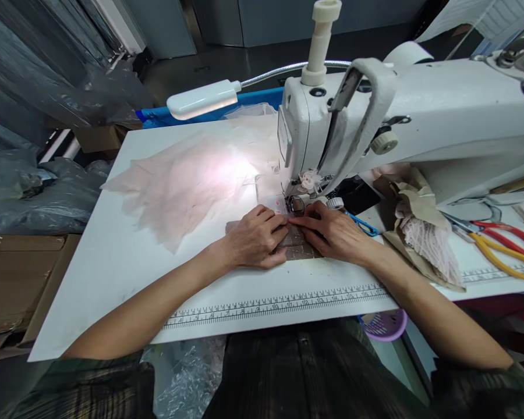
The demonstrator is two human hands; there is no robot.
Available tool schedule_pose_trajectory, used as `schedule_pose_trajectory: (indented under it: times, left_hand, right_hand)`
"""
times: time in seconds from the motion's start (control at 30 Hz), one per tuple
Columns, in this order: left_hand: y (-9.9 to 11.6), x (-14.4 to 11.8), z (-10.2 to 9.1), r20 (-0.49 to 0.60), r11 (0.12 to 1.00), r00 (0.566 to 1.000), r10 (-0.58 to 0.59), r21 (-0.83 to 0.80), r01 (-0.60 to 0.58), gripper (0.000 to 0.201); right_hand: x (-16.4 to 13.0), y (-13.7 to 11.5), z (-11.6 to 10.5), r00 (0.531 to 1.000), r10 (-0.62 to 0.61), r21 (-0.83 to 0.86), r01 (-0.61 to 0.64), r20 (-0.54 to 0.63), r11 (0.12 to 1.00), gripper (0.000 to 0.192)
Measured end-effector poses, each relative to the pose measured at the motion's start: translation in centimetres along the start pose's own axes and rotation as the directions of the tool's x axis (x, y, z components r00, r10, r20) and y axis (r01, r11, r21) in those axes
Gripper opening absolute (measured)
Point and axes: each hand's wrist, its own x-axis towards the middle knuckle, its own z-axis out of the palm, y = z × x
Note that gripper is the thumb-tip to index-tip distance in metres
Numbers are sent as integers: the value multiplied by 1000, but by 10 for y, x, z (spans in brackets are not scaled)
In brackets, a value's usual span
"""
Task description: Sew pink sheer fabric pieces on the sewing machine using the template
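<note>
Both my hands rest flat on a small brownish fabric piece [297,249] lying on the white table [113,262] right in front of the sewing machine's presser foot [293,205]. My left hand [257,237] presses its left part, fingers together. My right hand [334,231] holds down its right part, fingertips pointing toward the needle. The white sewing machine [419,116] stands over the hands. Sheer pale pink fabric [187,180] spreads out to the left behind the needle, lit by the lamp.
A gooseneck lamp [203,99] hangs over the pink fabric. Blue-handled snips [363,226] lie by my right hand. Red and yellow scissors [504,244] and a beige cloth bundle [423,238] sit at right. Printed ruler [275,305] along the front edge. Cardboard boxes and plastic bags at left.
</note>
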Motion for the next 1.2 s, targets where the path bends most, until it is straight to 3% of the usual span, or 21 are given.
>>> schedule_pose_trajectory:
  times: [0.33,0.6,0.9,1.2]
  left_hand:
    - [-7,-1,0,17,998,999,-38,-57,39,40]
    - [-12,0,2,27,998,999,-47,-36,48,40]
    - [-19,1,5,33,997,997,-67,-35,68,43]
    - [-25,1,8,36,995,996,-85,-53,87,46]
  right_hand:
    - [6,-8,-5,998,61,-112,-58,25,992,44]
    - [-1,-9,-5,999,4,-25,-5,-44,1000,38]
    - [9,-14,-8,998,50,-152,-43,44,987,42]
    - [13,-17,-9,989,129,-144,-117,77,983,40]
